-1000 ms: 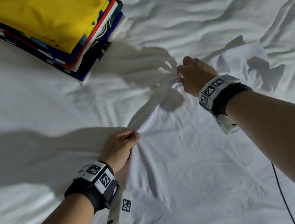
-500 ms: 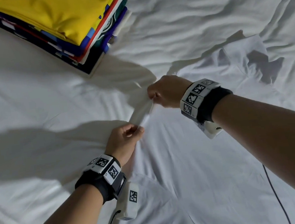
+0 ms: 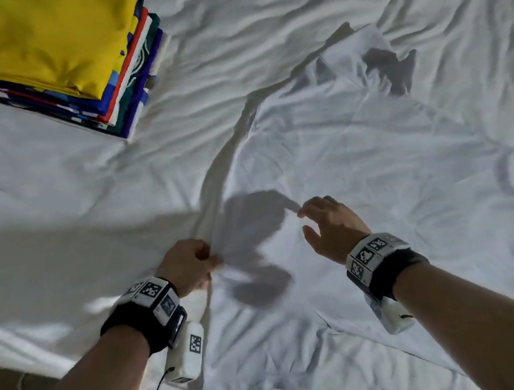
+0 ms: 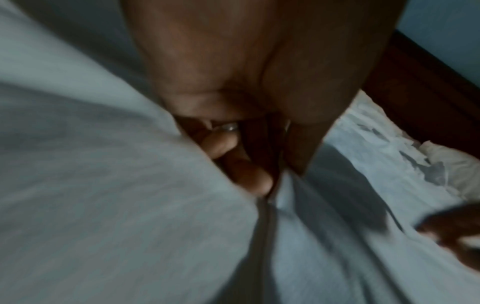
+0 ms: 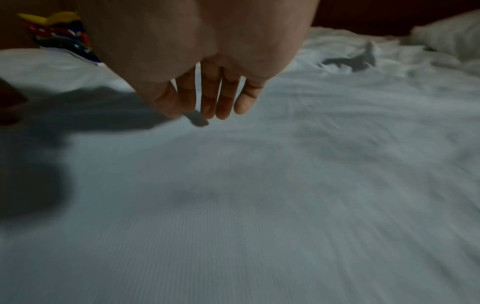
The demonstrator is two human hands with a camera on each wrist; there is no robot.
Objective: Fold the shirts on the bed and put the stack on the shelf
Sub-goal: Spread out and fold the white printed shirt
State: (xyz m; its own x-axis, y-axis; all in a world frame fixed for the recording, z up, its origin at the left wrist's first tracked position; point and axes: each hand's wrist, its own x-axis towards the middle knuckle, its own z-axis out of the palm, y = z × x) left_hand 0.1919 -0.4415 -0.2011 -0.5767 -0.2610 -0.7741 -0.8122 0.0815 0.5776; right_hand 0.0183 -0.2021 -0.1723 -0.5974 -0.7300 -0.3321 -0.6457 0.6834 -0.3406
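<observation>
- The left edge of a white shirt is pinched by the left hand; in the left wrist view the fingers are seen curled round a ridge of the fabric.
- Nothing is held by the right hand: its fingers are stretched out nearly straight and slightly spread, just above the shirt. Whether the fingertips touch the cloth cannot be told.
- The shirt is spread mostly flat on the white bed, its collar end lying far from the person and its lower part reaching the near edge of the mattress.
- Shadows of both hands are cast on the fabric between them.
- A stack of folded shirts, with a yellow one on top and red, blue, green and white layers beneath, is set on the bed at the far left, well apart from the white shirt; it is also seen at the upper left of the right wrist view.
- Marker-covered wristbands are worn on both wrists.
</observation>
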